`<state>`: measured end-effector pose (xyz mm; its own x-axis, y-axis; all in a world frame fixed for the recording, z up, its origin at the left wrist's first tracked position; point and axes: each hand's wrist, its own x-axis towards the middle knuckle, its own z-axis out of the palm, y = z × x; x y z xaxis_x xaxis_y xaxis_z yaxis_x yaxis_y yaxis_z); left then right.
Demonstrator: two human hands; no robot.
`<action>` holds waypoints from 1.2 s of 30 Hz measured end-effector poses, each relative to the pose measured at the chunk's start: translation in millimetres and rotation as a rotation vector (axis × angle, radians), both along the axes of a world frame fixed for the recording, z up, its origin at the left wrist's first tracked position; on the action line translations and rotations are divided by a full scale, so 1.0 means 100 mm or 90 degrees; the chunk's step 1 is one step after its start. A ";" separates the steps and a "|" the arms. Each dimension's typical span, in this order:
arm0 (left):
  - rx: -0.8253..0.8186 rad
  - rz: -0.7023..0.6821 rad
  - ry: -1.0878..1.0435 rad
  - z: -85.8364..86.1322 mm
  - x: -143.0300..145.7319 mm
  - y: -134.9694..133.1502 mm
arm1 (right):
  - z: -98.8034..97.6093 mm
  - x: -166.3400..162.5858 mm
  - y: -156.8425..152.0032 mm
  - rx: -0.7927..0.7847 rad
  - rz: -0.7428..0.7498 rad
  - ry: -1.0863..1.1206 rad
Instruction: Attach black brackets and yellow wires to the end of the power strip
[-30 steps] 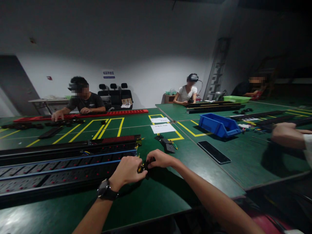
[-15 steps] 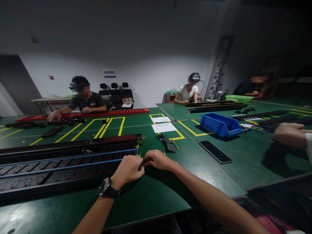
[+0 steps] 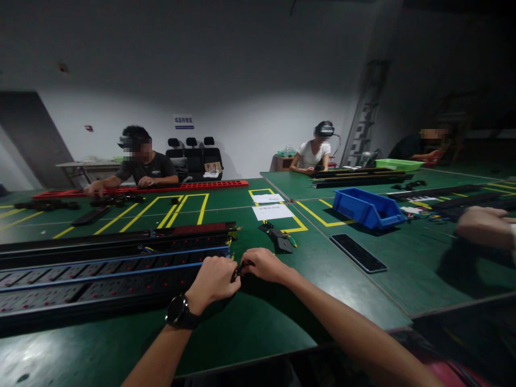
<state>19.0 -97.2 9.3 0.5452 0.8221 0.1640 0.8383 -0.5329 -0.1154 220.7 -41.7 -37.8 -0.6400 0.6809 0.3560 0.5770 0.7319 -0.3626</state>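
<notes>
My left hand (image 3: 213, 279), with a black watch on its wrist, is closed in a pinch at the right end of a long black power strip (image 3: 100, 274) with blue wires and red dots. My right hand (image 3: 266, 264) is closed too, fingertips meeting the left hand. Between them sits a small black part (image 3: 238, 270), gripped by both hands; most of it is hidden by the fingers. Both hands rest low over the green table (image 3: 250, 322).
A black end cap with wires (image 3: 278, 239) lies beyond my hands, a phone (image 3: 358, 252) to the right, a blue bin (image 3: 368, 207) behind it. White papers (image 3: 271, 209) lie in yellow tape marks. Another person's hand (image 3: 481, 226) is at the right edge. Three people sit at the far tables.
Both hands have stayed together at the strip's end, lifting slightly; the yellow wire tips seen between the fingers a second ago are now hidden. The view has shifted a little.
</notes>
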 end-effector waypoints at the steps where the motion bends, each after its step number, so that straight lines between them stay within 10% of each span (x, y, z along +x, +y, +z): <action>1: 0.001 0.004 0.003 0.00 0.00 0.00 | 0.01 0.00 -0.01 0.003 -0.002 0.000; 36: 0.003 -0.039 -0.015 -0.08 -0.04 0.06 | 0.00 -0.01 -0.01 -0.015 -0.005 -0.009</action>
